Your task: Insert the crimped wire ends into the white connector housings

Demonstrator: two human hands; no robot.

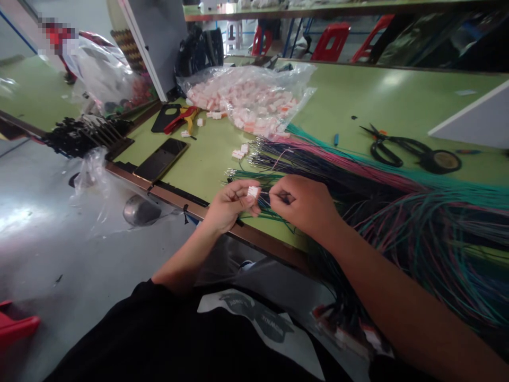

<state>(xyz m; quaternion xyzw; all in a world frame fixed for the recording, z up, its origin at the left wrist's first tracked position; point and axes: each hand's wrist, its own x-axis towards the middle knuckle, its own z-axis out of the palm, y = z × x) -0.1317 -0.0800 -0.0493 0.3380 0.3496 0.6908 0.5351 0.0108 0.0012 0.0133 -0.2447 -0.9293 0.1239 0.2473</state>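
Between the thumb and fingers of my left hand (234, 206) sits a small white plastic connector housing (253, 192). Close on its right, my right hand (305, 204) is closed in a pinch on a thin wire (264, 193) that runs toward the housing. Whether the wire's end is inside the housing is too small to tell. Under and behind both hands lie bundles of dark, pink and green wires (318, 165), with metal terminals at their left ends. A few loose white housings (239, 154) rest just beyond my left hand.
A clear plastic bag of white and orange housings (254, 101) lies at the back. Left of it are a phone (161, 159) and red-yellow pliers (181, 119). Black scissors (384, 146) and a roll of black tape (443, 160) lie right. The table edge (274, 249) runs before me.
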